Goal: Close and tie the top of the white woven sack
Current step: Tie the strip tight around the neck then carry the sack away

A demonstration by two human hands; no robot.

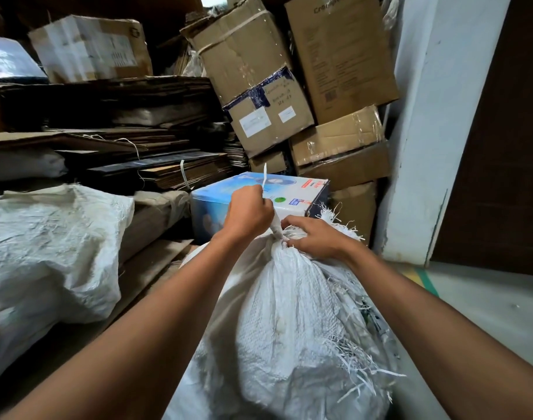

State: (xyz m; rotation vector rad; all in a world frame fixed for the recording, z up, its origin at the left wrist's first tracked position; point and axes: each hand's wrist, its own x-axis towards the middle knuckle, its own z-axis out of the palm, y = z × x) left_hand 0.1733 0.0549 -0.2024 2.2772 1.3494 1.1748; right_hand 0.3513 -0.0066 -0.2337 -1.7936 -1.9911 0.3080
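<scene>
The white woven sack (292, 322) stands full in front of me, its top gathered into a tight neck. A white strip (275, 227) wraps the neck and runs up through my left hand (250, 212), which grips it in a fist; its free end sticks up above the knuckles. My right hand (315, 237) lies over the bunched, frayed sack mouth just right of the neck, fingers curled onto the fabric. Loose white fibres hang from tears on the sack's right side.
Another white sack (47, 244) lies at the left. A blue printed box (259, 201) sits right behind the hands. Stacked flat cardboard (122, 131) and leaning cartons (259, 77) fill the back. A white wall (440, 116) and brown door (501, 147) stand at the right.
</scene>
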